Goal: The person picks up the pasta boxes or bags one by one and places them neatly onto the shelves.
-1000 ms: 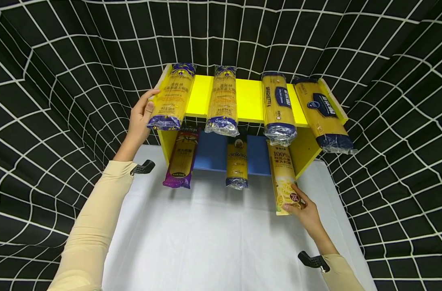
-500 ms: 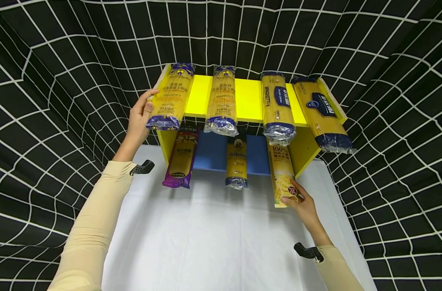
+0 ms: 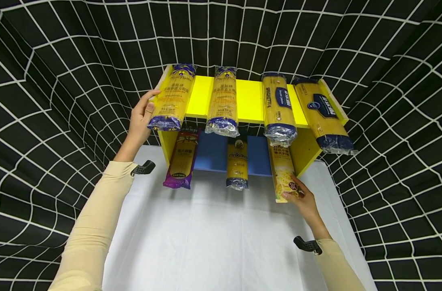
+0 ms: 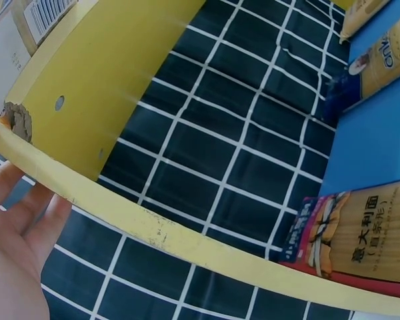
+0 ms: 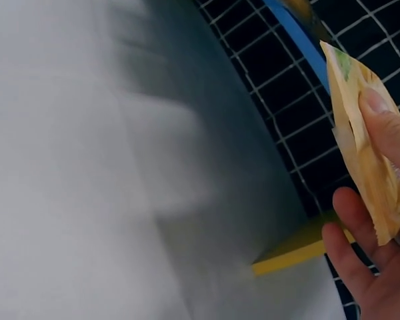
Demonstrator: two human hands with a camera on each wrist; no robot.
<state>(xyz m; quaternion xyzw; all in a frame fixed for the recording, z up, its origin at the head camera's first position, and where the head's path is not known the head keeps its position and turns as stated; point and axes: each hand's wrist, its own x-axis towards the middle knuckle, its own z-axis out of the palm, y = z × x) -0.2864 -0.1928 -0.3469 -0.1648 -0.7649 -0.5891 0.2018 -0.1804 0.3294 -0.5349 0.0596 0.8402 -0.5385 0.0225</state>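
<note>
My right hand (image 3: 305,203) pinches the near end of a yellow noodle pack (image 3: 281,167), which lies at the right of the blue lower shelf (image 3: 210,151) and sticks out past its front edge. In the right wrist view the thumb presses one face of the pack (image 5: 361,153), with fingers on the other side. My left hand (image 3: 138,121) holds the left side of the yellow shelf unit (image 3: 201,95), beside a spaghetti pack (image 3: 175,95). Seen from the left wrist, its fingers (image 4: 50,223) lie behind the yellow panel's edge.
On the top level lie more spaghetti packs: one with a purple-blue end (image 3: 222,101) and two with dark blue labels, one upright (image 3: 278,107), one slanted (image 3: 324,117). Below are a purple-ended pack (image 3: 182,157) and a blue-ended pack (image 3: 237,163). A white cloth (image 3: 206,238) spreads in front.
My right hand has pushed the yellow noodle pack farther back into the lower shelf, so less of it sticks out. The left hand stays where it was.
</note>
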